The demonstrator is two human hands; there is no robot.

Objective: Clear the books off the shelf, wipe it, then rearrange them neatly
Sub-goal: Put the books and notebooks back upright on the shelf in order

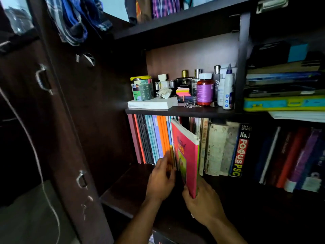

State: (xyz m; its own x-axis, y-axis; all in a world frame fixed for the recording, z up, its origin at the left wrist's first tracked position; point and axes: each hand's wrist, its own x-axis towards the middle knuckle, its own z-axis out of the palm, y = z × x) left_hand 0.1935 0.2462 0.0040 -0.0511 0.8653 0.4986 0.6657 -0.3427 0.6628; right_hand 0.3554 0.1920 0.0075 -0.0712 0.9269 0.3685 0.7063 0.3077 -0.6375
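The big dark shelf [123, 196] runs under both hands and holds a long row of books standing up. Far off to the right of the hands stand fat dark books [290, 155], and nearer, just right of the right hand, is a thick old book with a worn white spine [218, 148]. Right above the left hand stand thin notebooks [154, 138], orange, blue and pink, packed close together. Between the two hands is the pink book [186, 155], pulled partway out of the row and tilted, its top corner just under the shelf board above. It looks thin and light, with a soft cover that could bend or flop, and a shiny cover like that may slip. I think the best place to hold it is low down near the spine, with fingers on both sides. The right hand [202, 203] does just that: its fingers curl round the bottom edge of the pink book and grip it. The left hand [161, 178] is blurry; its fingers look mostly straight and seem to press flat on the orange notebooks, perhaps to keep them from falling over. Up above the hands, on the next shelf, sit small bottles [204, 90] and a white box [151, 103].
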